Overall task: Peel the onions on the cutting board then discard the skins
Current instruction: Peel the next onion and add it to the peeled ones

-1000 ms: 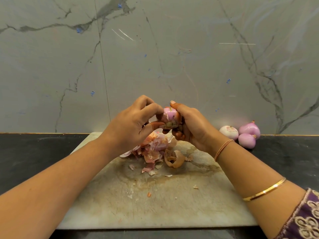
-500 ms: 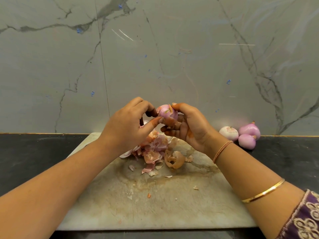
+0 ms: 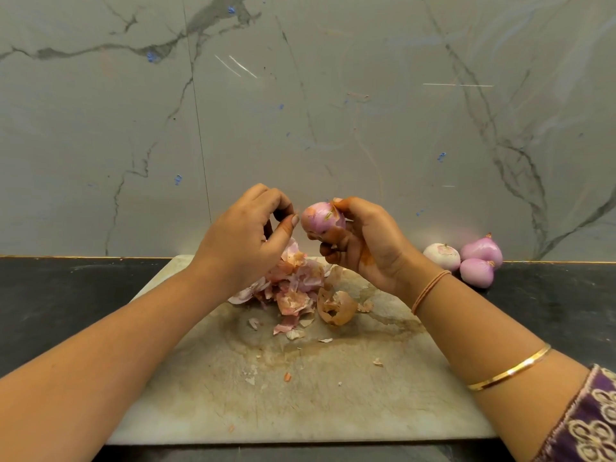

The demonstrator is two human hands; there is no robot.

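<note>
Holding the onion [image 3: 321, 219] up in my right hand [image 3: 370, 248]: fingers curled under it, thumb over the top. It is off the cutting board [image 3: 333, 401], in the air above the board's 12 o'clock end. The onion shows pink and mostly bare, with a patch of papery skin on its upper left.

My left hand [image 3: 243, 241] hangs at the onion's 9 o'clock with its fingers curled in. The thumb tip sits just beside the onion, and the hand grips nothing I can see. I can't tell whether the thumb touches the onion.

Down on the board the skins [image 3: 293, 291] lie heaped toward 12 o'clock, under my hands. One brown cup of skin [image 3: 335, 308] sits at the heap's 4 o'clock, and small flakes are scattered toward the middle.

Off the board at 2 o'clock, three peeled onions [image 3: 466, 261] sit bunched together on the black counter [image 3: 50, 295] against the marble wall [image 3: 366, 111]. A gold bangle [image 3: 510, 371] and a thin thread band [image 3: 430, 290] ring my right arm – a purple sleeve [image 3: 586, 425] shows at 5 o'clock.
</note>
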